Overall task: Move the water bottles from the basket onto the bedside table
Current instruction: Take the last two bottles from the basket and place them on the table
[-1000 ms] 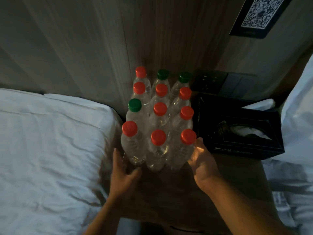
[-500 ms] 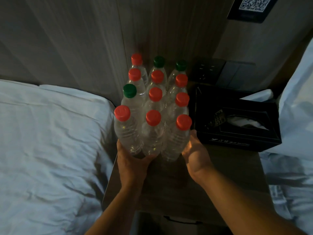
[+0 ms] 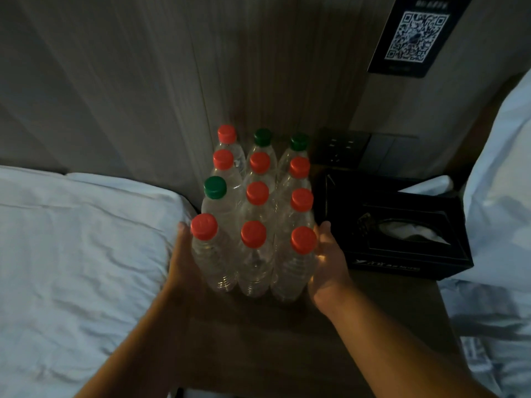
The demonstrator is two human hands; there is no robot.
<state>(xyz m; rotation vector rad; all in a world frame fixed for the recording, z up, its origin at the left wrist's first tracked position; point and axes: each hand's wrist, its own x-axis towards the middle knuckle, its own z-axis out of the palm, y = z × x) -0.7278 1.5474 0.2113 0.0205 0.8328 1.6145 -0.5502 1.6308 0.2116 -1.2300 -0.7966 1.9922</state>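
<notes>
Several clear water bottles (image 3: 255,254) with red and green caps stand upright in tight rows on the wooden bedside table (image 3: 258,340), against the wall panel. My left hand (image 3: 181,262) presses flat against the left side of the front-left bottle. My right hand (image 3: 330,262) presses flat against the right side of the front-right bottle. Between them the two hands squeeze the front row. No basket is in view.
A black tissue box (image 3: 402,254) sits right beside the bottles on the table. White bedding (image 3: 71,268) borders the table on the left, and a white pillow (image 3: 500,182) on the right. A wall socket (image 3: 339,147) and a QR sign (image 3: 413,35) are behind.
My left hand moved from the front of the front-left bottle to its left side. My right hand stayed at the right side of the group. The camera view shifted closer.
</notes>
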